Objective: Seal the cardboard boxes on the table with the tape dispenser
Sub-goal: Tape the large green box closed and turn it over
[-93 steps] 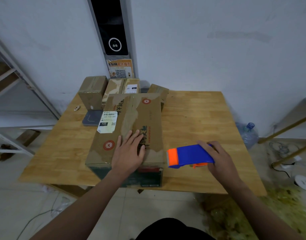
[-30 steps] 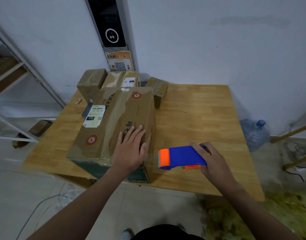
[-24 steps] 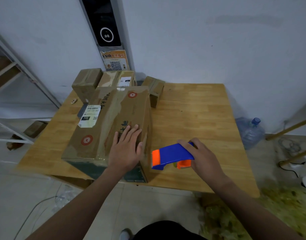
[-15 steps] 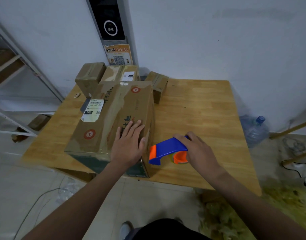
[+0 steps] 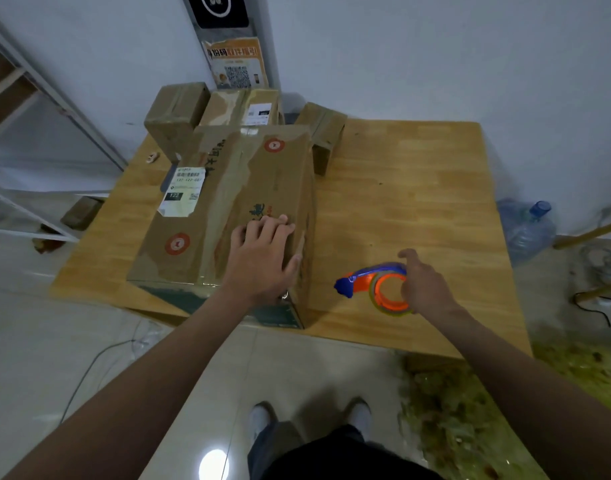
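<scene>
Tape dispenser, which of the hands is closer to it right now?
Right. The right hand is against the roll end of the tape dispenser on the table. The left hand rests on top of the large cardboard box, off to the dispenser's left, apart from it.

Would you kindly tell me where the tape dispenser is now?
In the head view, the tape dispenser lies on the table near its front edge, between the large cardboard box and the right hand.

The right hand point(image 5: 425, 289) covers the tape dispenser point(image 5: 369, 280) handle
</scene>
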Motion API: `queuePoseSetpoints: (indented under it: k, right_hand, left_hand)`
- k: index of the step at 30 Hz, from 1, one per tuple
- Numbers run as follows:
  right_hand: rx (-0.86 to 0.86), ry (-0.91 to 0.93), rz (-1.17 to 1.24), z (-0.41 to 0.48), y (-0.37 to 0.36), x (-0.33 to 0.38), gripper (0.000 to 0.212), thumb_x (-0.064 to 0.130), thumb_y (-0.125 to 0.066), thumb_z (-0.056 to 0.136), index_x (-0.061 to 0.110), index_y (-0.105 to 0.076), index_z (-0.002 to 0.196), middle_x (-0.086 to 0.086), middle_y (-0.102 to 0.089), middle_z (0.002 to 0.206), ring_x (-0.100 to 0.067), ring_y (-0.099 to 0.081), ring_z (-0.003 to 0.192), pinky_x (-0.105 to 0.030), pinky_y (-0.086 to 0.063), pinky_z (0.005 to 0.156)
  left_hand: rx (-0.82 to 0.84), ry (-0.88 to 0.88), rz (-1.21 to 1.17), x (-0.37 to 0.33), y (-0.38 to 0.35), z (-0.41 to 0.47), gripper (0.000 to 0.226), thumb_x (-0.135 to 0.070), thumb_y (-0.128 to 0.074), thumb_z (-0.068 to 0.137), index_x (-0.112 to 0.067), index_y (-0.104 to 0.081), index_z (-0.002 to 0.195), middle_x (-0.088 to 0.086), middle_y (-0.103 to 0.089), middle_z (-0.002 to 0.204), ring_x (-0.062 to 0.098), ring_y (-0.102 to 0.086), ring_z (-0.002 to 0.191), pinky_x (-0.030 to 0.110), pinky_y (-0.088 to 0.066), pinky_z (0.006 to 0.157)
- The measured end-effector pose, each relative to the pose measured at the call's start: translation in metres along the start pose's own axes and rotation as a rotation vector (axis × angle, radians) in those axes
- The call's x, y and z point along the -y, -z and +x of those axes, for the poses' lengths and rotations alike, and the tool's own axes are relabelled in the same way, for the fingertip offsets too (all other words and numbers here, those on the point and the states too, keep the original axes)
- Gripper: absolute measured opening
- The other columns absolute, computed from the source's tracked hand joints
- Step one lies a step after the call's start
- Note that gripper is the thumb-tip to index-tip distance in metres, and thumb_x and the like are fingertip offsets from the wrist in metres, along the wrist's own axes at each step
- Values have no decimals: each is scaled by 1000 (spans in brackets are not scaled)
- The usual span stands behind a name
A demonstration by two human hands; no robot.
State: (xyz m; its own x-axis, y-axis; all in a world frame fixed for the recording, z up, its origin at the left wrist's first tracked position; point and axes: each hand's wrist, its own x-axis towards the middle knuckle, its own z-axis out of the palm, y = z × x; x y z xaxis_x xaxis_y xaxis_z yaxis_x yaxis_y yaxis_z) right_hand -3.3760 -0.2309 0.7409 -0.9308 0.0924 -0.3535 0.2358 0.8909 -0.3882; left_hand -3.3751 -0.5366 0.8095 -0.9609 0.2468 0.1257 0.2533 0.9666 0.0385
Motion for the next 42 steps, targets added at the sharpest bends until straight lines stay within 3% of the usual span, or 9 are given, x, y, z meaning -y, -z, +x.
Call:
queuePoseSetpoints:
  k: [3, 8, 13, 16, 21, 29, 33, 37, 42]
  right_hand:
    - [116, -186, 239, 23, -18, -6, 34, 1, -53, 91, 20, -46, 118, -15, -59, 107, -38, -69, 56, -47, -58, 47]
    - [216, -445, 567, 42, -52, -29, 52, 7, -71, 88, 3, -51, 137, -15, -54, 121, -38, -68, 84, -49, -59, 48]
    - [194, -513, 693, 29, -61, -36, 31, 9, -66, 93, 0, -61, 121, -17, -60, 109, -32, -61, 93, -47, -62, 64]
    - [146, -385, 507, 16, -45, -20, 25, 24, -66, 91, 1, -67, 99, -20, -65, 93, -33, -61, 82, -52, -55, 78]
    - [103, -153, 255, -13, -3, 51, 52, 29, -48, 104, 8, -40, 151, -12, -43, 154, -29, -42, 140, -35, -33, 111]
    - [-208, 314, 180, -63, 8, 212, 49, 31, -49, 103, 16, -45, 150, -3, -44, 155, -25, -38, 145, -37, -32, 118]
    - [-177, 352, -101, -69, -29, 285, 59, 44, -34, 106, 18, -25, 157, -3, -17, 167, -28, -7, 155, -48, -16, 125]
    - [-209, 329, -177, -66, -67, 327, 55, 37, -23, 108, 14, -20, 159, -5, -12, 168, -28, -1, 155, -49, -9, 125]
    - [-293, 307, -279, -64, -78, 305, 55, 34, -20, 108, 15, -19, 160, -1, -10, 168, -24, -1, 155, -46, -4, 126]
  left_hand:
    - [-14, -8, -13, 2, -2, 0, 59, -58, -35, 97, -19, -53, 138, 1, -51, 145, 27, -46, 128, 52, -33, 107]
    - [-8, -9, -48, 4, -3, -1, 62, -59, -33, 99, -18, -52, 141, 0, -48, 149, 28, -41, 137, 52, -29, 112]
    - [21, -16, -105, 5, 0, 0, 66, -61, -30, 99, -16, -50, 143, 1, -46, 150, 28, -38, 139, 52, -28, 115]
    - [35, -23, -198, 8, 4, 0, 62, -59, -32, 97, -22, -50, 143, -5, -43, 152, 25, -32, 143, 54, -21, 120]
    - [44, -74, -426, 33, 13, -7, 56, -52, -35, 98, -24, -52, 142, -10, -44, 153, 14, -29, 148, 50, -4, 127]
    - [27, 103, -156, 159, 7, -43, 70, -58, -19, 101, -18, -35, 155, 3, -29, 165, 20, -17, 155, 54, -9, 126]
    - [34, 87, -147, 165, 15, -35, 65, -56, -21, 104, -18, -33, 155, 6, -25, 166, 23, -14, 156, 53, -9, 126]
    - [45, 29, -197, 147, 14, -30, 56, -37, -35, 106, -16, -29, 157, 6, -20, 168, 23, -8, 157, 53, -4, 126]
    - [44, 2, -211, 163, 12, -34, 55, -40, -21, 106, -21, -31, 157, 0, -24, 167, 18, -10, 156, 54, -6, 126]
